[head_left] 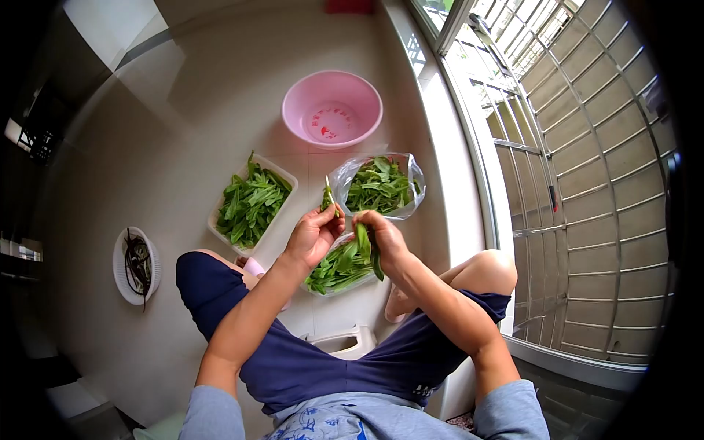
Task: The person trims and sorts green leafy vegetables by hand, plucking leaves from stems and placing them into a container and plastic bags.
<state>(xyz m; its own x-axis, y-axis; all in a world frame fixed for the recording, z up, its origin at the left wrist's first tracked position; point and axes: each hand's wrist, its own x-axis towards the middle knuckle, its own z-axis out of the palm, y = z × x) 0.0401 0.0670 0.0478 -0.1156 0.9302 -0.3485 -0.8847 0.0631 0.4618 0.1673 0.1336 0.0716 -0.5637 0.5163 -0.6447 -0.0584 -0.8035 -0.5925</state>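
Observation:
My left hand (314,236) pinches a short piece of leafy green stem (328,194), its pale end pointing up. Close beside it, my right hand (385,236) is closed around several long green leaves (364,243) that hang down from the fingers. Under both hands lies a pile of leafy greens (331,273) in a low container, partly hidden by the right hand and its leaves. Just beyond, a clear plastic bag (416,189) stands open with more greens inside. To the left, a white tray (294,185) is heaped with loose leaves.
A pink basin (295,117) with red print sits on the tiled floor farther away. At far left, a white basket (154,270) holds dark, thin strands. A light plastic stool (362,340) shows between my legs. The window ledge and metal bars (557,176) border the right side.

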